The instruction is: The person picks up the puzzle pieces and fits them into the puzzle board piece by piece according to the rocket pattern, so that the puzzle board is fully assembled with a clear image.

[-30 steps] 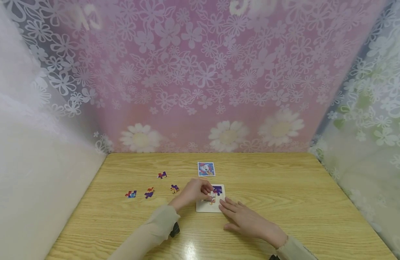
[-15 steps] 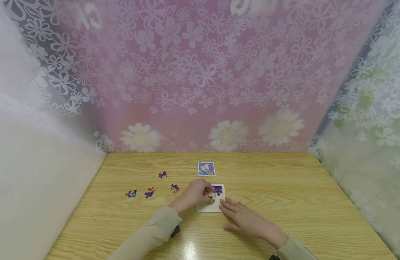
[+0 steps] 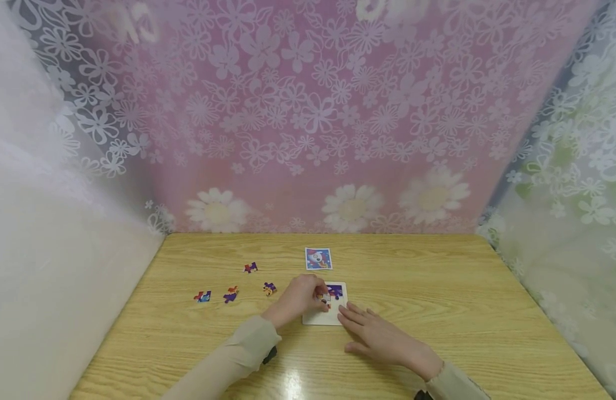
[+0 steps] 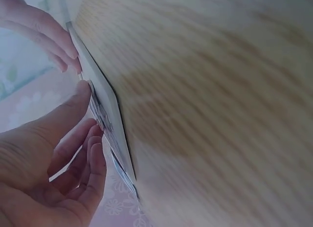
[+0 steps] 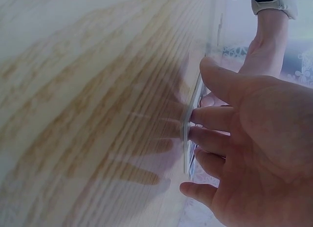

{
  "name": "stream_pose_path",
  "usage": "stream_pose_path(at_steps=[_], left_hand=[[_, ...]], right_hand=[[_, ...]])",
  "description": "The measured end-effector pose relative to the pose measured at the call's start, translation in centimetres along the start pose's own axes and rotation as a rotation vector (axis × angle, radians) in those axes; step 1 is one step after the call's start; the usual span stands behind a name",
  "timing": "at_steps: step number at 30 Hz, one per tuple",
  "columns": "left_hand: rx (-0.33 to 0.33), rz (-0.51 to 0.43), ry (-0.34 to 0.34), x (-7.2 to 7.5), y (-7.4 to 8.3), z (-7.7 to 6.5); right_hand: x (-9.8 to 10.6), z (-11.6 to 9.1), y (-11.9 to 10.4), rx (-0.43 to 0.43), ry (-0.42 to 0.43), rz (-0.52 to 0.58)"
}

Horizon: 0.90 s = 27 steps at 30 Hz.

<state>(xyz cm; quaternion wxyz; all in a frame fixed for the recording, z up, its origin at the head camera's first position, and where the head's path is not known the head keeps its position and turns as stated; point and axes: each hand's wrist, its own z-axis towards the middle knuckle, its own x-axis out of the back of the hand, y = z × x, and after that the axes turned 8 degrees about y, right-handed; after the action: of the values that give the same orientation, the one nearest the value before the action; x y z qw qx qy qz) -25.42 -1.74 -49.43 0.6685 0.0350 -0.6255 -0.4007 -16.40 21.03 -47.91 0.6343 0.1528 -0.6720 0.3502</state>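
My left hand point(image 3: 298, 297) bends over a white puzzle board point(image 3: 317, 319), its thumb and fingers pinching a light-coloured jigsaw piece point(image 3: 325, 299) against the surface. Most of that piece is hidden by the fingers. A purple jigsaw piece point(image 3: 336, 290) lies in the board's far right corner. With fingers extended, my right hand point(image 3: 380, 336) rests its fingertips on the board's right edge. In the left wrist view the thumb and fingers of the left hand point(image 4: 58, 153) meet the board point(image 4: 102, 87) low over its face. The right wrist view shows the right hand point(image 5: 239, 134) touching the board's edge.
Several loose jigsaw pieces lie on the wooden table point(image 3: 437, 294) left of the board, the nearest being a purple and yellow piece point(image 3: 270, 289). Behind the board is a small picture card point(image 3: 319, 259) with a white cartoon figure. A flowered curtain point(image 3: 308, 111) borders the table's back.
The left fingers have shifted slightly over the light-coloured piece, which now sits lower and closer beside the purple one. My right hand and the loose pieces stay where they were.
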Motion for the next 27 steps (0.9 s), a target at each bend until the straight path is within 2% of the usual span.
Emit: stream_pose_path(at_steps=[4, 12, 19, 27], left_hand=[[0.003, -0.005, 0.012, 0.2, 0.3, -0.1], [-0.013, 0.059, 0.039, 0.2, 0.6, -0.1], [-0.023, 0.037, 0.044, 0.2, 0.5, 0.0], [-0.034, 0.026, 0.041, -0.3, -0.4, 0.2]], right_hand=[[0.0, 0.0, 0.0, -0.004, -0.008, 0.006], [0.1, 0.1, 0.1, -0.001, -0.013, 0.01], [0.0, 0.0, 0.2, 0.024, 0.007, -0.005], [0.0, 0.0, 0.2, -0.003, -0.011, 0.02]])
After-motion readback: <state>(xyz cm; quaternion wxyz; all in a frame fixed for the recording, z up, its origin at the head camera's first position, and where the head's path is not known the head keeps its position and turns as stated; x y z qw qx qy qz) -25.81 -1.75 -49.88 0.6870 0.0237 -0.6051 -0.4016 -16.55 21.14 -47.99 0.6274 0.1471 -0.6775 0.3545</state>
